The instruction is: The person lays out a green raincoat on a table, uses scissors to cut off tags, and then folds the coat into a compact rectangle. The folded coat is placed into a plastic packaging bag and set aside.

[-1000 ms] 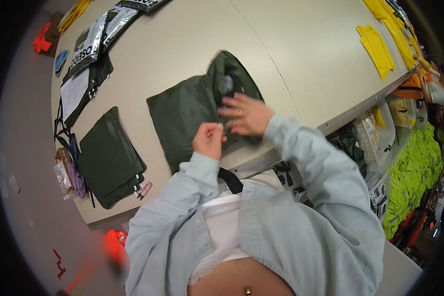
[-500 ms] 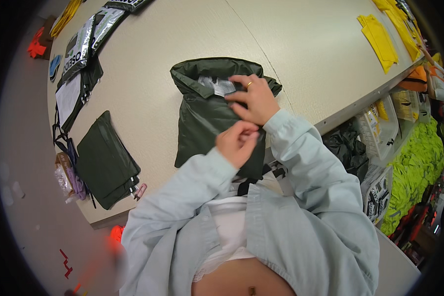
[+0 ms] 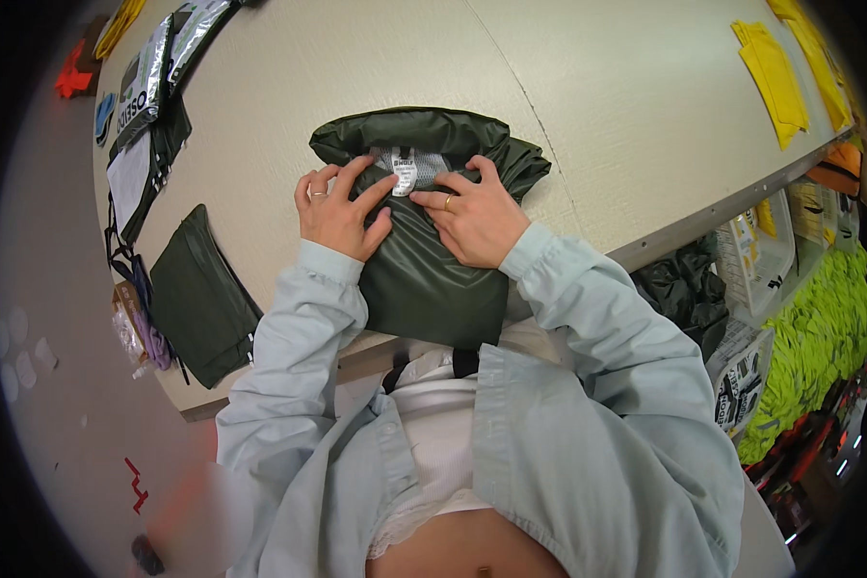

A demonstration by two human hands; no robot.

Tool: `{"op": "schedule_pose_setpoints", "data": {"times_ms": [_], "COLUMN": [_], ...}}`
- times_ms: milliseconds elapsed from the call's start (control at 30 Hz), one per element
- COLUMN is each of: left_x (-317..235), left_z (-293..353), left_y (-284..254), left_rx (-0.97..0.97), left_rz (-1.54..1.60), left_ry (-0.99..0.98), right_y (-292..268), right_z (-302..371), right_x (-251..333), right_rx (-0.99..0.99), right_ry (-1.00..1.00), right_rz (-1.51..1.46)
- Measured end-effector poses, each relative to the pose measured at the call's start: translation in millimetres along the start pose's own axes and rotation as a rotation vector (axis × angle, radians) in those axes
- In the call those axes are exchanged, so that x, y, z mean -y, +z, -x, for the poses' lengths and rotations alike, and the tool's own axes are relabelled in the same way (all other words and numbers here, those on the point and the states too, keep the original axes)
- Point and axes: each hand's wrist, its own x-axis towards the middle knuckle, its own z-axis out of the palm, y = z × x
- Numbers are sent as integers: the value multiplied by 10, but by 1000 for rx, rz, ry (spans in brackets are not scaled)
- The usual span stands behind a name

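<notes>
Two dark green bags (image 3: 424,250) (image 3: 197,299), two hands (image 3: 337,207) (image 3: 472,217), two yellow cloths (image 3: 771,72) (image 3: 824,58)

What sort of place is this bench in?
Probably a packing or sewing workshop for outdoor gear. Both hands, left hand and right hand, press a dark green fabric bag on a long worktable; a matching folded bag, yellow fabric pieces and shelf stock surround it.
</notes>
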Motion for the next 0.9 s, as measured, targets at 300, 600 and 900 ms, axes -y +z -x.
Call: {"op": "schedule_pose_setpoints", "data": {"times_ms": [300, 600, 900], "left_x": [-40, 142, 235], "left_z": [-44, -514, -611], "left_y": [-20, -88, 533], "left_rx": [17, 160, -116], "left_rz": [12, -28, 75], "left_ry": [18, 236, -410], "right_y": [-36, 72, -139], "right_z": [70, -483, 477], "right_x": [-49, -280, -755], "right_rx": [-55, -514, -594], "right_ry": [1, 156, 948], "right_rz": [-113, -157, -839]}}
